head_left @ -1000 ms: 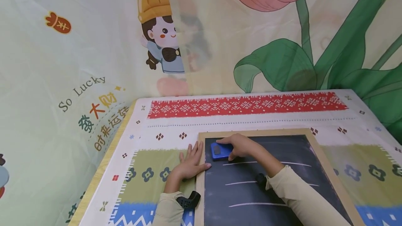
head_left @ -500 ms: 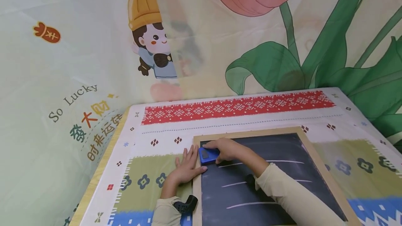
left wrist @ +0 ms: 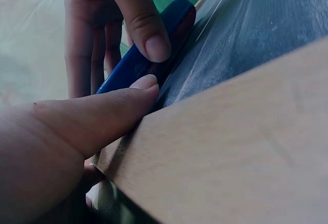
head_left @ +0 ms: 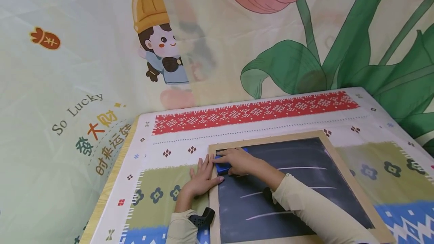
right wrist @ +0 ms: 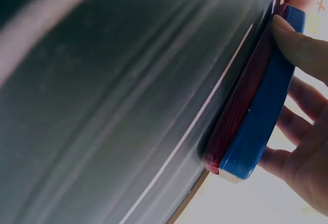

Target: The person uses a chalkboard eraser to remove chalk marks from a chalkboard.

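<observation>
A wood-framed chalkboard [head_left: 244,231] lies on the table with several pale chalk lines [head_left: 303,168] across it. At its upper left corner, my right hand [head_left: 239,162] grips a blue chalkboard eraser [head_left: 222,168], covering much of it. In the right wrist view, the eraser [right wrist: 262,101] has its dark red felt side against the board, thumb on one side and fingers on the other. My left hand [head_left: 200,181] rests at the left frame edge, fingers spread and thumb over the frame. In the left wrist view, the left thumb [left wrist: 102,119] lies close beside the eraser [left wrist: 124,70].
A patterned tablecloth [head_left: 183,178] covers the table, with a wooden table edge [head_left: 112,183] along the left. Behind stands a printed cloth backdrop [head_left: 210,86]. Black wrist cameras [head_left: 202,218] sit on the sleeves.
My right hand has slid the eraser left across the board to the left frame, next to the left thumb. The hand now covers more of it. The left hand stays on the frame.
</observation>
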Demonstrator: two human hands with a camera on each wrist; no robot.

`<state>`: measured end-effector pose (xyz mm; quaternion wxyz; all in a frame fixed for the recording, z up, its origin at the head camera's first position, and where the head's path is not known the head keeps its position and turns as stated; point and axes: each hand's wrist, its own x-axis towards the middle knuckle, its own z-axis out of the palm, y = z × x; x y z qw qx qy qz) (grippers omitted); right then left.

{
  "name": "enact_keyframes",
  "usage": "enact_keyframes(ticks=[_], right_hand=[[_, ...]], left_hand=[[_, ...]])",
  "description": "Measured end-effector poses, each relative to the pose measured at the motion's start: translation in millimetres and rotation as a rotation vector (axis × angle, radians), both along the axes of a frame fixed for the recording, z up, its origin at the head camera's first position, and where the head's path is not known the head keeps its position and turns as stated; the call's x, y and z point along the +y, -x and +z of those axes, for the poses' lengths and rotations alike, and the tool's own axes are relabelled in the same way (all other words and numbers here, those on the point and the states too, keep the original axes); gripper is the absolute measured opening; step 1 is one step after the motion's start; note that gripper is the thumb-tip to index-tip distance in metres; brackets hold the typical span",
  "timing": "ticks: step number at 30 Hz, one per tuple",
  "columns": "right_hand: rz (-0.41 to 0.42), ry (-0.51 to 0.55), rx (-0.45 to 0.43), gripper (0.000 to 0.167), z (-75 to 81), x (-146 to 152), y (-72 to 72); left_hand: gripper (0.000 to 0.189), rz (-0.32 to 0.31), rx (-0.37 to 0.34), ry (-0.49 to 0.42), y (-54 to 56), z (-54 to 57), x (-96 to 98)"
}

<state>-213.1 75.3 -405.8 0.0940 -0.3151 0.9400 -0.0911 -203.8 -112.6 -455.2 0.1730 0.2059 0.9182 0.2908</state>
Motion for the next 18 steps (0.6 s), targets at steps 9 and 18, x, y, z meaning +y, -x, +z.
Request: enact_keyframes(ticks=[9, 18], right_hand=[[-0.002, 0.02, -0.004, 0.058, -1.3, 11.0, 3.9], [-0.031, 0.071, -0.028, 0.06, -2.0, 55.3, 6.2]], left_hand=[[0.083, 0.01, 0.001, 0.022, 2.7, 1.1, 1.5], [0.085, 0.008, 0.003, 0.042, 2.5, 1.5, 0.9]])
